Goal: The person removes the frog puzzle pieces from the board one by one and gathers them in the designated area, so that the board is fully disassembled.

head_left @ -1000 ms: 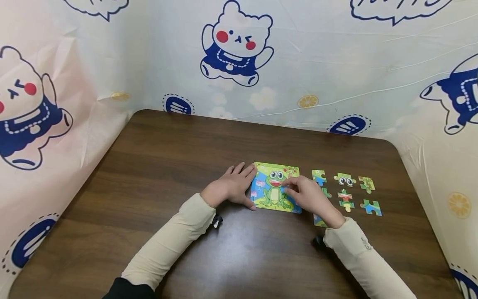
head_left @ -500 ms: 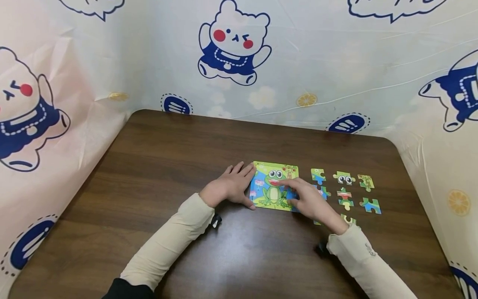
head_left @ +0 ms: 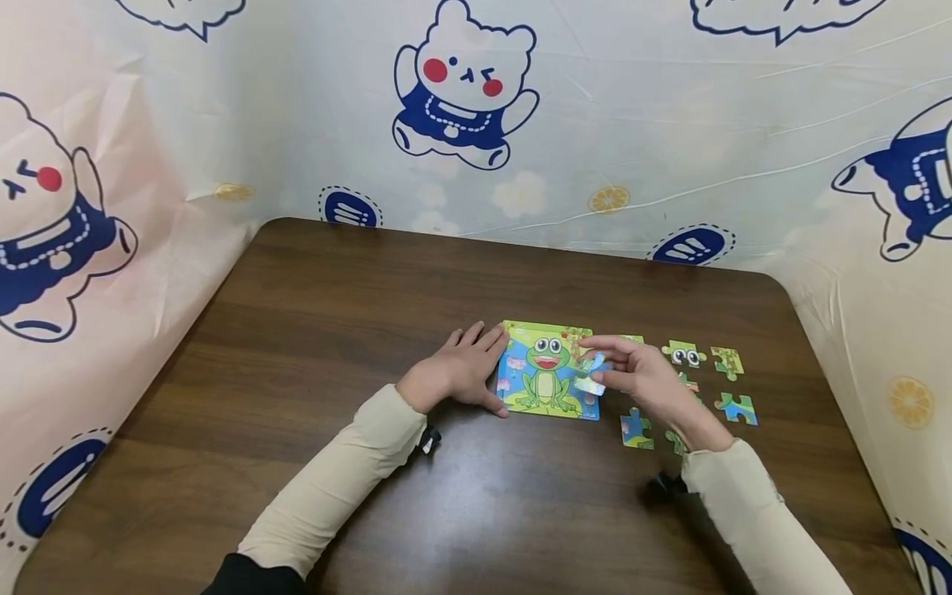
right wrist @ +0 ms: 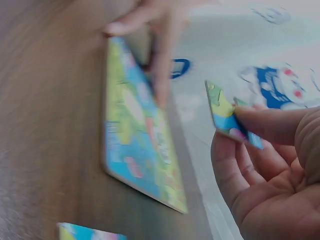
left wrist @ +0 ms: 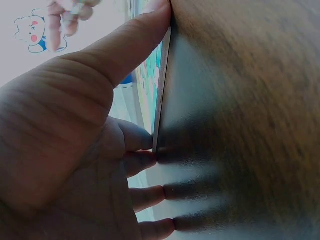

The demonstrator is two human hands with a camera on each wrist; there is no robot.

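Observation:
A square frog picture board (head_left: 549, 378) lies on the table. My left hand (head_left: 463, 372) rests against its left edge, fingers straight and spread; in the left wrist view the thumb (left wrist: 135, 42) lies along the board's edge and the fingertips touch the tabletop. My right hand (head_left: 649, 380) pinches a jigsaw piece (head_left: 590, 376) between thumb and fingers, over the board's right side. In the right wrist view this piece (right wrist: 222, 111) shows green, yellow and blue, tilted up off the table. The lower part of the right hand covers some of the loose pieces.
Loose jigsaw pieces lie to the right of the board: one with frog eyes (head_left: 683, 354), a green one (head_left: 727, 364), a blue and green one (head_left: 737, 409) and a blue one (head_left: 636, 429). Behind the brown table (head_left: 372, 281) hangs a printed bear curtain (head_left: 632, 107).
My right hand has drawn back to the right from the middle of the board, and the pinched piece now shows between its fingers. My left hand stays in place.

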